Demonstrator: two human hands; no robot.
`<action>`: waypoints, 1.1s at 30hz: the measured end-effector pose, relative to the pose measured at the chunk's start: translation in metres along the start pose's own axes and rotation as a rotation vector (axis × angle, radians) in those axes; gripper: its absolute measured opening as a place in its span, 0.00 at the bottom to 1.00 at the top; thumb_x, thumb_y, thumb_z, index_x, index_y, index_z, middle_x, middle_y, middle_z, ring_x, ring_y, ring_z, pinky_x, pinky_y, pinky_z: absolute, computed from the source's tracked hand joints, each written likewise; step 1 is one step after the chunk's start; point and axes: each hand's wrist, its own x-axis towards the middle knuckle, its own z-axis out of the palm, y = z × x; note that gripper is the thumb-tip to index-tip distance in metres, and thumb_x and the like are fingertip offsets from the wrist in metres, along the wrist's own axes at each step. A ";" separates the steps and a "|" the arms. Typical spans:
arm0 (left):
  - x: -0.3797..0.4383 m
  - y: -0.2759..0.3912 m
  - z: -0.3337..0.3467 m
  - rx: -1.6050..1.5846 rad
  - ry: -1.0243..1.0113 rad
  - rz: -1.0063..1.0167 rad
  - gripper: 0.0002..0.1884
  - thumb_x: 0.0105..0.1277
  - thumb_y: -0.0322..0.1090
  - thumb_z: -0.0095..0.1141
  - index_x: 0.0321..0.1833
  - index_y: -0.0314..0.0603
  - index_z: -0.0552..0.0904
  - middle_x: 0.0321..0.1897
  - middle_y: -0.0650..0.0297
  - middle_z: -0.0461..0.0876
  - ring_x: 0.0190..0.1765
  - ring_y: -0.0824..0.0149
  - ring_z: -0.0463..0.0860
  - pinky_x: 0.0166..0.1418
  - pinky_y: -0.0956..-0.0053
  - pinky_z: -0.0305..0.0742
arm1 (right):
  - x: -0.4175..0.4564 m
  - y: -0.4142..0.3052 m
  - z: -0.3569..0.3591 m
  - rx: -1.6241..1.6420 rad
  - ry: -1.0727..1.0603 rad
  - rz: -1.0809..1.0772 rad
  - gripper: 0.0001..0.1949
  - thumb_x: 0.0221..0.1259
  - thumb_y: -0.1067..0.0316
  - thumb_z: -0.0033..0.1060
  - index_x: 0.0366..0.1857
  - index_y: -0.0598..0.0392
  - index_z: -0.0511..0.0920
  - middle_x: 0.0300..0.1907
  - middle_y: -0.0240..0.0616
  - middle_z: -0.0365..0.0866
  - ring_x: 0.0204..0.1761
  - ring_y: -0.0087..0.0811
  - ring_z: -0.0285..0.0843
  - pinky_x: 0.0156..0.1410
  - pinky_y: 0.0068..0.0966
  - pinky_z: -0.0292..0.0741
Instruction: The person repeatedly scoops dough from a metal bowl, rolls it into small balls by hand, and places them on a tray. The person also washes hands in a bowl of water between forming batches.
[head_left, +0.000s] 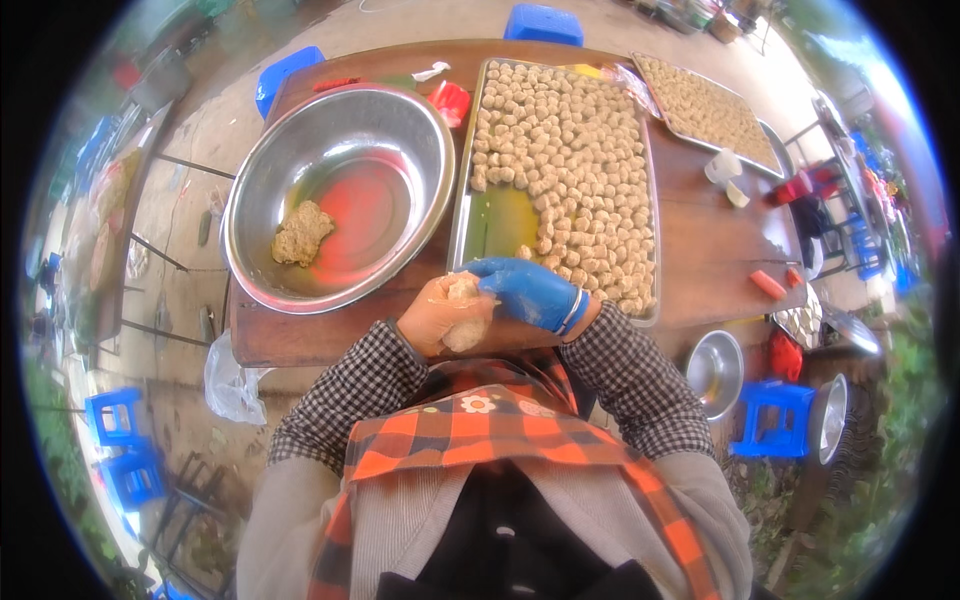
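Observation:
Beige paste (463, 334) bulges above and below the fist of my bare left hand (442, 311), which squeezes it near the table's front edge. My right hand (529, 292), in a blue rubber glove, touches the top of that fist with bent fingers; whether they hold any paste is hidden. Beyond my hands, a metal tray (655, 225) bears rows of small beige balls (570, 150). A green patch of its floor (499, 221) shows at the near left. To the left, a wide steel basin (360, 135) holds one lump of the same paste (301, 234).
A second tray of balls (709, 109) lies at the far right of the wooden table (705, 217), with a white cup (723, 166) near it. Blue stools (774, 420) and a steel bowl (714, 375) stand off the table at right. A plastic bag (234, 382) hangs at left.

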 end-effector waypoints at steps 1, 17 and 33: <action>-0.003 0.004 0.004 0.013 0.025 -0.021 0.08 0.62 0.25 0.62 0.42 0.36 0.78 0.31 0.64 0.81 0.32 0.72 0.81 0.37 0.78 0.78 | 0.001 0.006 -0.003 0.107 0.032 0.046 0.19 0.64 0.69 0.54 0.57 0.66 0.73 0.52 0.41 0.79 0.54 0.29 0.77 0.60 0.25 0.74; 0.007 0.016 -0.003 0.524 -0.131 -0.187 0.02 0.67 0.27 0.54 0.40 0.39 0.76 0.30 0.62 0.79 0.33 0.73 0.78 0.32 0.76 0.75 | 0.014 0.046 -0.022 0.467 0.034 0.033 0.30 0.66 0.65 0.58 0.70 0.56 0.58 0.62 0.43 0.68 0.60 0.33 0.72 0.65 0.33 0.73; -0.015 -0.005 -0.032 -0.596 0.309 0.091 0.12 0.73 0.40 0.48 0.33 0.41 0.77 0.34 0.54 0.81 0.45 0.54 0.81 0.55 0.57 0.77 | 0.067 0.034 -0.046 0.425 0.510 0.060 0.27 0.71 0.49 0.47 0.60 0.65 0.69 0.49 0.51 0.79 0.52 0.40 0.79 0.56 0.35 0.78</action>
